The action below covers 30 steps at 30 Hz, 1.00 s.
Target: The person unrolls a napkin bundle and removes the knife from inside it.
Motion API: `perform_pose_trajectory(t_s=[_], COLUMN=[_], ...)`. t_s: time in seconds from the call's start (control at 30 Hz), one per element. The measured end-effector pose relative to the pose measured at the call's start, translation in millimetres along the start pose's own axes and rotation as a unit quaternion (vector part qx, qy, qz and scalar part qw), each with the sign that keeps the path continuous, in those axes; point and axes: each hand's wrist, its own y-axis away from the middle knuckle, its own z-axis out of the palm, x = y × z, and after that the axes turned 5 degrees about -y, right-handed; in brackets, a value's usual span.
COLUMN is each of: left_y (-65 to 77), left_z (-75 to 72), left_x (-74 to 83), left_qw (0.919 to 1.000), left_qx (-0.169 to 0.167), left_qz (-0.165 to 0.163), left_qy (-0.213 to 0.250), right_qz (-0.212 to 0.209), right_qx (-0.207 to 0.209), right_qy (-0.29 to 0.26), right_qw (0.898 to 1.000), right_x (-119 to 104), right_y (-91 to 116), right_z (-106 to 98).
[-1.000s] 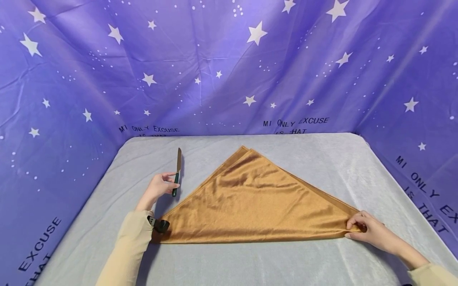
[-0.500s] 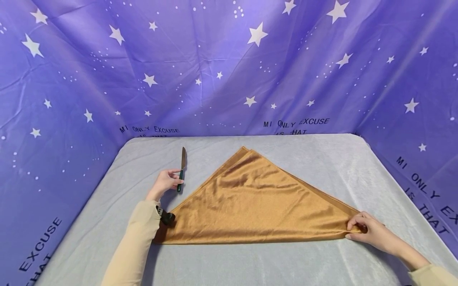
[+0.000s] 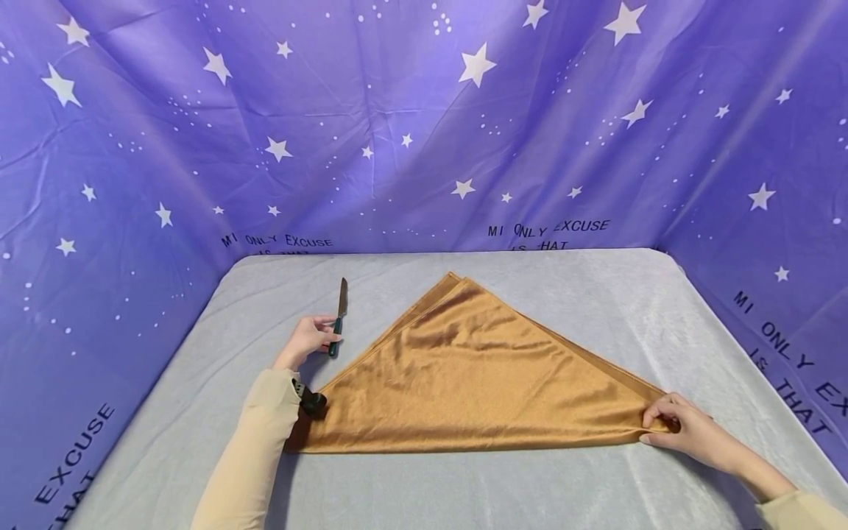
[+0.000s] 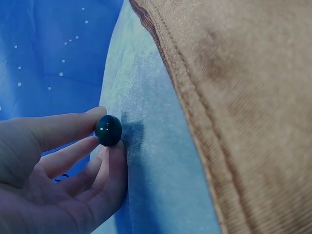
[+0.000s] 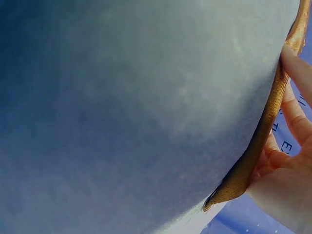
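Observation:
A table knife (image 3: 342,298) with a dark green handle points away from me, left of the cloth. My left hand (image 3: 308,339) pinches its handle between thumb and fingers; in the left wrist view the round end of the handle (image 4: 108,130) shows between the fingertips. A golden-brown satiny cloth (image 3: 464,383) lies folded into a wide triangle, its long edge toward me and its layered tip pointing away. At its right corner my right hand (image 3: 685,430) pinches the fabric. The right wrist view shows the cloth's folded edge (image 5: 265,122) running along the fingers.
The table is covered with a pale grey cloth (image 3: 503,489). Behind and at both sides hangs a purple curtain (image 3: 371,81) with white stars and black lettering. A black wrist camera (image 3: 311,401) on the left sleeve overlaps the cloth's left corner.
My left hand has shifted a little to the right with the knife, and the knife tilts slightly more to the right. The right hand and the golden-brown cloth stay in place.

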Motion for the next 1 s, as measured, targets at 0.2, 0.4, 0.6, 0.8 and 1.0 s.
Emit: perform_pose_trajectory(t_s=[0.2,0.4,0.6,0.8,1.0], left_y=[-0.7,-0.1,2.3,3.3,3.4], left_z=[0.2,0.7,1.5,2.6,3.5], left_x=[-1.5,1.0,3.8,5.6,5.4], left_qw=[0.9999,0.9996,0.9988,0.9976,0.9964], left_qx=[-0.006,-0.014,-0.006,0.009,0.02], left_qz=[-0.01,-0.021,-0.027,-0.029,-0.027], left_qy=[-0.005,-0.01,-0.039,-0.062,-0.077], right_qz=[0.001,-0.004,-0.002,0.0,-0.009], right_qx=[0.001,0.004,0.005,0.006,0.007], right_qy=[0.001,0.0,-0.001,0.001,0.002], right_qw=[1.0,1.0,1.0,1.0,1.0], right_x=[1.2,2.2,1.5,1.9,3.1], right_y=[0.3,0.8,1.3,1.8,1.7], right_z=[0.1,0.3,0.6,0.8,0.8])
